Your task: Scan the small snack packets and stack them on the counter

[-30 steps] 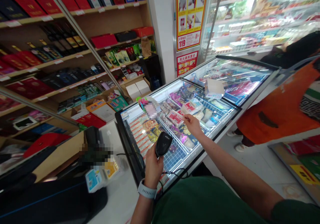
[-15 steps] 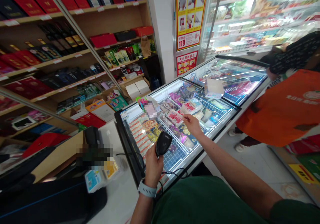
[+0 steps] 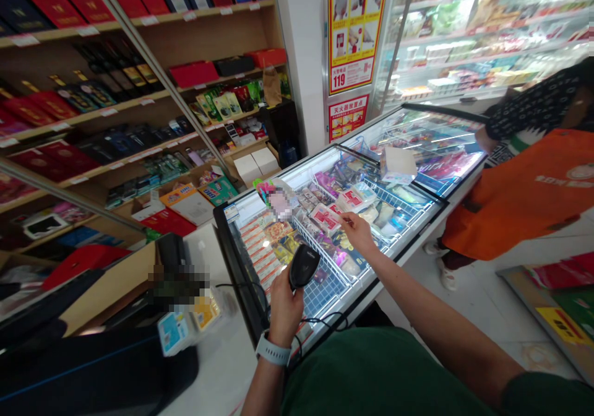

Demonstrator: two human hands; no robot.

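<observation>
At the middle of the frame, above the open chest freezer [image 3: 420, 242], the right hand [image 3: 357, 231] pinches a red-and-white packet [image 3: 325, 218] label-up toward the black scanner [image 3: 302, 266] clamped in the left hand [image 3: 284, 307], shelves of boxes [image 3: 116, 94] filling the upper left.

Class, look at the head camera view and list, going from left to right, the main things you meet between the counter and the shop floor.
Blue-and-white box on the counter → left hand holding the black barcode scanner → right hand pinching a red-and-white packet over the chest freezer → person in an orange apron.
</observation>
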